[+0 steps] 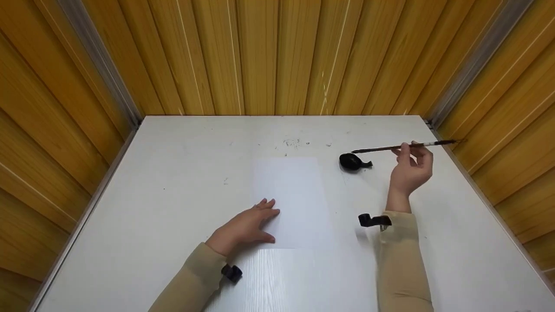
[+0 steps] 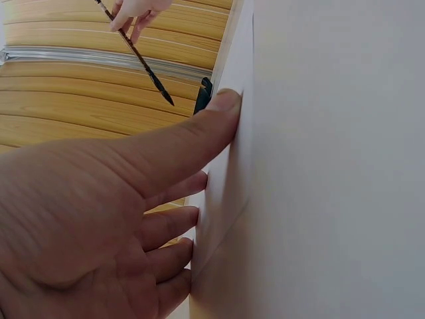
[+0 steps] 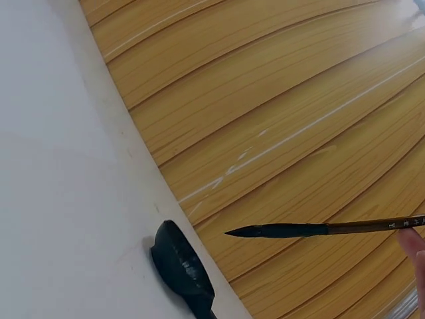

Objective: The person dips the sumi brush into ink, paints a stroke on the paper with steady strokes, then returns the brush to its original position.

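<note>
A white sheet of paper [image 1: 295, 201] lies on the white table [image 1: 173, 182]. My left hand [image 1: 247, 225] rests flat on the sheet's left edge, fingers straight; the left wrist view shows its thumb [image 2: 179, 143] pressing the paper [image 2: 232, 166]. My right hand [image 1: 409, 171] is raised above the table at the right and pinches a long dark brush [image 1: 403, 147], held nearly level with its black tip pointing left. A small black ink dish [image 1: 352, 162] sits just below the tip. The right wrist view shows the brush [image 3: 299, 230] hovering above the dish [image 3: 180, 266].
Yellow wood-panelled walls [image 1: 277, 56] close in the table on three sides, with grey metal corner strips [image 1: 99, 65]. Small ink specks [image 1: 292, 143] mark the table beyond the paper. Black wrist cameras [image 1: 373, 220] sit on both beige sleeves.
</note>
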### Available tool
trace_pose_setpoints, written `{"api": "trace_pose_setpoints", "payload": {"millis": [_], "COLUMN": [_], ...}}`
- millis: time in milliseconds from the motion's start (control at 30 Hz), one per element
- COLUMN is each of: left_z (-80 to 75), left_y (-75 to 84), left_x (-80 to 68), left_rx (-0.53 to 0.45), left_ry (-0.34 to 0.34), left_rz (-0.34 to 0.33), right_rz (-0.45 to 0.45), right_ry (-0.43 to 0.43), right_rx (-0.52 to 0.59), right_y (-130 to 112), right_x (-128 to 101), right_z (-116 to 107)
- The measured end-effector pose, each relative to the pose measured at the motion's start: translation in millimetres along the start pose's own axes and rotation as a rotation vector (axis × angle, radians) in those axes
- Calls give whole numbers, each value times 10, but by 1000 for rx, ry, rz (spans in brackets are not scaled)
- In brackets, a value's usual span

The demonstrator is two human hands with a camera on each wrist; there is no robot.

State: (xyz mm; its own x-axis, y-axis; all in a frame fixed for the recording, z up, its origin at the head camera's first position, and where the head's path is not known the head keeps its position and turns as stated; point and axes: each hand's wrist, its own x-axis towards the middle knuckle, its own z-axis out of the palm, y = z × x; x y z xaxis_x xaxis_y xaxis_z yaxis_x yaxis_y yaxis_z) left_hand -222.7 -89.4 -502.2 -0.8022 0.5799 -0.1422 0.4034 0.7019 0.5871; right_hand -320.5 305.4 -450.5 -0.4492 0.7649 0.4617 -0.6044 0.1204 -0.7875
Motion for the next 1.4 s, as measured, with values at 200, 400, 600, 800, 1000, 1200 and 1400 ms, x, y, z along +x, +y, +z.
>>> {"api": "trace_pose_setpoints", "payload": {"millis": [200, 400, 600, 800, 1000, 1200, 1400], "left_z": [5, 6, 22, 31, 39, 42, 49], "left_y": [-1, -2, 1, 11, 18, 22, 27], "left_x": [1, 2, 18, 27, 27, 26, 31], "left_rx": [-5, -5, -3, -15, -2, -18, -11], "left_ry": [4, 4, 10, 17, 16, 17, 17], "left_rz": [-3, -1, -9, -22, -32, -41, -46], "right_rz": [304, 513, 540, 471, 436, 390, 349], "right_ry": [88, 82, 12, -85, -172, -276, -348], "right_rx": [205, 312, 377, 364, 373, 318, 289], "right_y": [-90, -186, -232, -257, -282, -291, -285], "right_x": [38, -16, -183, -397, -627, -859, -1065], "right_z": [-25, 64, 248, 423, 560, 638, 700]}}
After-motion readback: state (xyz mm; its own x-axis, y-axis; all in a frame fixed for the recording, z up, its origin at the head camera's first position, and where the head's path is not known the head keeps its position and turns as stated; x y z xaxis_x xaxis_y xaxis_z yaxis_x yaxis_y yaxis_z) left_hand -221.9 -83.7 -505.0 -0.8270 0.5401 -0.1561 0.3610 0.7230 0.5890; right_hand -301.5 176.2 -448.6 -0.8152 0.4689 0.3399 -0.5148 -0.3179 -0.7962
